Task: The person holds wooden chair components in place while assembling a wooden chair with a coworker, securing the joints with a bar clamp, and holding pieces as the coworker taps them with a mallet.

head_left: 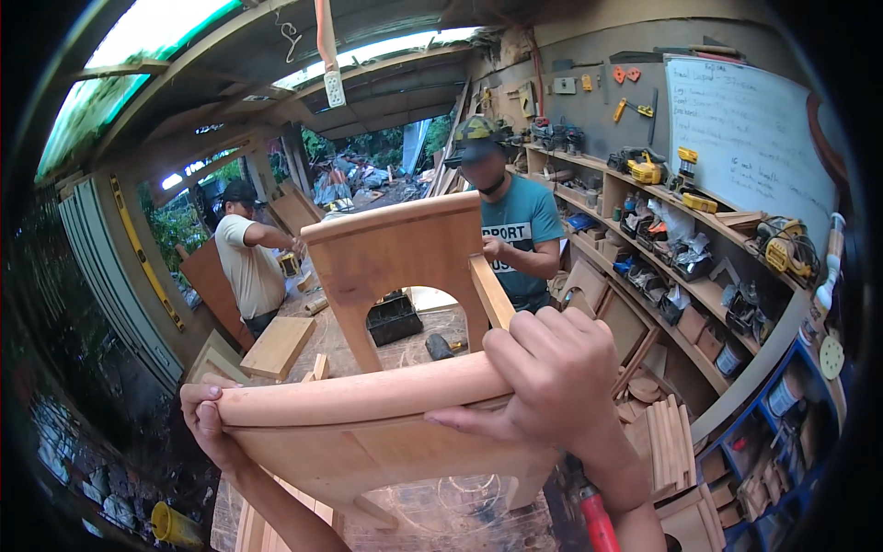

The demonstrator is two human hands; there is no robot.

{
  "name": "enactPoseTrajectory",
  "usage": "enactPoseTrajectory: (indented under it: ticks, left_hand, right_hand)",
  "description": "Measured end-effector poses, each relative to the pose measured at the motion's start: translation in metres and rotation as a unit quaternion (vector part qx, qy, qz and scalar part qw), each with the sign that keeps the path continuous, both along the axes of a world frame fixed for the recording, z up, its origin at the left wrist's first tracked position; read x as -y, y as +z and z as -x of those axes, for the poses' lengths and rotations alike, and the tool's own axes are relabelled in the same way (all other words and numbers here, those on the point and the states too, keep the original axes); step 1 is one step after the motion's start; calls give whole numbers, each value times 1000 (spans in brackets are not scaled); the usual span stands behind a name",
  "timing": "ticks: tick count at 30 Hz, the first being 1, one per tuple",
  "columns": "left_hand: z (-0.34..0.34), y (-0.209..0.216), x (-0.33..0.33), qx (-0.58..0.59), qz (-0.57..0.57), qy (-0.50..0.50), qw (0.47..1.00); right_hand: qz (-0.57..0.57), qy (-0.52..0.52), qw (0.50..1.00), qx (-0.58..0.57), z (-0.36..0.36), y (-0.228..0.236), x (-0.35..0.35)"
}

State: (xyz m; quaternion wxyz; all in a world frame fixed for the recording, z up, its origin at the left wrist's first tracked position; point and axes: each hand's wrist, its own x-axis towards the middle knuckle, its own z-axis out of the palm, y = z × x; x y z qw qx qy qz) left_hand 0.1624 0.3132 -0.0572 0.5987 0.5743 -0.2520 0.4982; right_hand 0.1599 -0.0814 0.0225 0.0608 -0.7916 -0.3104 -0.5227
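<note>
My left hand (212, 419) is wrapped round the left end of a wooden end panel (386, 451) with a rounded top edge. Toward the panel's right end, my right hand (556, 377) closes over that edge, thumb along the near side. Beyond it stands a matching panel (395, 248) with an arched cutout. A wooden rail (492, 290) runs from the far panel toward my right hand; its near end is hidden. Below my right forearm shows a red handle (598, 520), its tool mostly hidden.
A person in a teal shirt (529, 225) stands behind the far panel, one hand at its edge. Another person in a light shirt (244, 267) works at left. On the workbench (349, 345) lie a black tool tray (394, 319) and wooden boards (279, 347). Shelves (635, 253) with power tools line the right wall.
</note>
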Motion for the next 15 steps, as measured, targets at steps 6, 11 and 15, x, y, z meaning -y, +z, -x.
enactPoseTrajectory:
  ticks: [6,11,15]
  left_hand:
    - [-9,-2,1,-1,-16,28,999]
    - [-7,-1,7,-7,-16,-1,1000]
    - [-7,5,11,-3,-30,0,1000]
  right_hand:
    - [-13,4,1000,2,-1,-2,2]
    - [-17,5,1000,12,-3,-4,5]
    - [-13,-1,1000,24,-5,-4,7]
